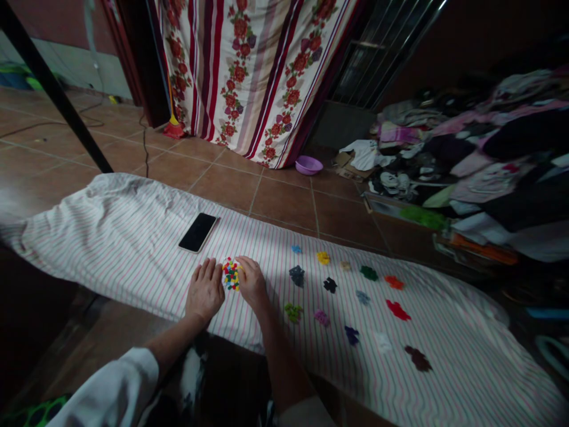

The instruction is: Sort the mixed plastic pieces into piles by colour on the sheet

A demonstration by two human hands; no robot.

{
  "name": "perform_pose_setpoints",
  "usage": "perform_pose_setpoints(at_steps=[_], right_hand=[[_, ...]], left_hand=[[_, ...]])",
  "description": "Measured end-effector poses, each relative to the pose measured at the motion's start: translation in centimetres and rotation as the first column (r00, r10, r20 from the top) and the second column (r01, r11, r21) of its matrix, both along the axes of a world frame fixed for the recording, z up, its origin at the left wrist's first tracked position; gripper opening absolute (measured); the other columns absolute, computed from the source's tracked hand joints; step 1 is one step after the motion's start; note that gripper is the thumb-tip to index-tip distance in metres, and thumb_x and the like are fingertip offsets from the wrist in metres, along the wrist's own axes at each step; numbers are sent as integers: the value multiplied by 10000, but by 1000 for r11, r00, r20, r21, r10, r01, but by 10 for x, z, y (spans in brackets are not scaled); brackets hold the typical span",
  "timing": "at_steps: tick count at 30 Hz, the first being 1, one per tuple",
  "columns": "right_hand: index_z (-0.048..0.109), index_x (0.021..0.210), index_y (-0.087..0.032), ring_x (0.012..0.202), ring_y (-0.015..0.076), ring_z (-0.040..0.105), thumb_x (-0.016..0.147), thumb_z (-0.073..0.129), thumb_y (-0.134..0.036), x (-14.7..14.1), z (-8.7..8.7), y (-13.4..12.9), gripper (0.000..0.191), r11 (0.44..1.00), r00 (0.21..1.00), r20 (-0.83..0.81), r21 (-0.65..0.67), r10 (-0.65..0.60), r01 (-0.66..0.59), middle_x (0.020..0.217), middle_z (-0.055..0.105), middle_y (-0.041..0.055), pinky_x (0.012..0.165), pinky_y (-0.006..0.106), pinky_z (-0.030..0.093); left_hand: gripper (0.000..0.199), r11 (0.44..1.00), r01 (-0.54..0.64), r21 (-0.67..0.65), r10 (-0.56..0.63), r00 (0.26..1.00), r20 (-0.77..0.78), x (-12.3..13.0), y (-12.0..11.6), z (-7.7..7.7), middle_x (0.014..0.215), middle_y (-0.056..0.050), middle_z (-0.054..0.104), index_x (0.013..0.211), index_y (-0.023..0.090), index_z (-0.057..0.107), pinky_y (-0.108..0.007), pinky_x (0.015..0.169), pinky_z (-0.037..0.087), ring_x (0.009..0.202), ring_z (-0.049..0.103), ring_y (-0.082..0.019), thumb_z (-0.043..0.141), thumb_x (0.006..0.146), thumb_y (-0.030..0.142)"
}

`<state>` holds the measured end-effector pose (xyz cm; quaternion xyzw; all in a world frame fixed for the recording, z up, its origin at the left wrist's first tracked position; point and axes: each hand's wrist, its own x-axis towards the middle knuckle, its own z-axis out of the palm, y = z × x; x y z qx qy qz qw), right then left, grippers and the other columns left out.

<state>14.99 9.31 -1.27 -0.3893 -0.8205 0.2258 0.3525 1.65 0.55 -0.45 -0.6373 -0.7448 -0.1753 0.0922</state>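
A mixed heap of small coloured pieces, red, yellow, green, blue and white, lies on the striped cloth between my hands. My left hand rests flat, palm down, along the heap's left edge with its fingers stretched out. On the other side my right hand curves round the heap, index finger and thumb apart at its edge; no piece is plainly held. Single-colour piles spread out to the right, among them a yellow pile, a dark grey pile, a lime green pile and a red pile.
A phone with a dark screen lies beyond my left hand. Past the cloth-covered surface are a tiled floor, a purple basin, a red broom and a floral curtain. Clothes are heaped at the right.
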Motion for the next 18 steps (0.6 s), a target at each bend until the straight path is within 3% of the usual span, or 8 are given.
perform_pose_setpoints(at_steps=[7,18], right_hand=[[700,1093,-190,1018,208,569,889,491,-169,-4,2,2,292,997,996,56,-52,-62,65,1038,641,90,957,350,464],[711,1015,-210,950,212,546,886,505,-156,-12,7,3,249,993,984,142,-33,-108,114,972,626,77,916,349,441]], left_hand=[[445,1000,3,-6,-3,1000,-10,0,0,1,1376,-173,546,1262,107,576,-480,1077,363,1317,464,-319,426,852,192],[432,1000,0,12,0,999,-53,0,1,-1,1361,-160,563,1251,116,578,-463,1072,368,1306,479,-308,416,856,184]])
